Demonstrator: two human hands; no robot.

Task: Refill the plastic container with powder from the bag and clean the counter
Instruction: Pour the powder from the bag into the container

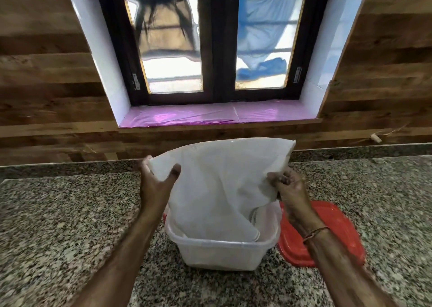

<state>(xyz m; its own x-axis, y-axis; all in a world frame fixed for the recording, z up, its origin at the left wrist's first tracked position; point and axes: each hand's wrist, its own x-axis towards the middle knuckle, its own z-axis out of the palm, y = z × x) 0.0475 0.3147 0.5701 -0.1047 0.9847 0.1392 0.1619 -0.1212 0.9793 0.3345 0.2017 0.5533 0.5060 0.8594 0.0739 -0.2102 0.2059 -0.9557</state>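
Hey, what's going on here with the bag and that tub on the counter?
A person is holding a white bag with both hands, its lower end tipped down into a clear plastic container on the granite counter. The left hand grips the bag's upper corner, the right hand its right edge. A red lid lies beside the container, on its right. No powder shows.

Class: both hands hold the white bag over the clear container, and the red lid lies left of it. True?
No: the head view shows the red lid right of the container. Left hand and right hand do hold the white bag.
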